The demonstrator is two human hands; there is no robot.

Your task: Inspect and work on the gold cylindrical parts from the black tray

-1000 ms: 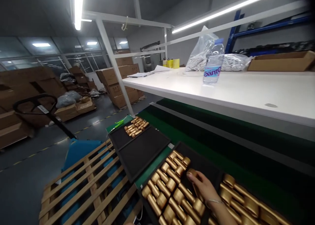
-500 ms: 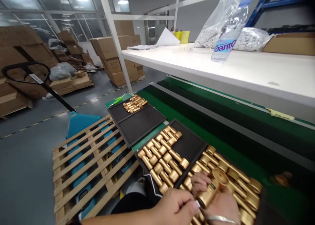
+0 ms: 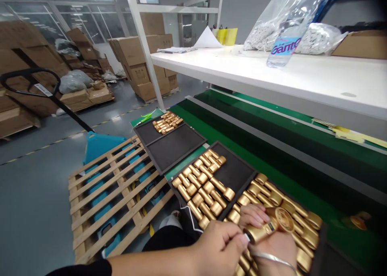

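My right hand [image 3: 267,243], a thin bracelet on its wrist, is closed around a gold bottle cap [image 3: 266,229] held just above the near black tray [image 3: 237,173]. My left hand [image 3: 222,243] pinches the cap's lower end with its fingertips. The tray has two compartments. The left one holds several gold caps [image 3: 201,187] lying in rows, and the right one is packed with more gold caps [image 3: 284,205] under my hands. A second black tray [image 3: 173,147] lies farther along the green belt [image 3: 272,147], with a small cluster of gold caps [image 3: 166,122] in its far compartment.
A white shelf [image 3: 317,80] above the belt carries a water bottle [image 3: 286,42], plastic bags of small parts [image 3: 314,38] and a cardboard box [image 3: 361,44]. On the floor to the left are a wooden pallet [image 3: 115,195], a blue pallet jack [image 3: 99,143] and stacked cartons [image 3: 142,62].
My right hand has lifted one gold cap out of the tray, and my left hand has come in to grip its end. The view has tilted down toward the tray.
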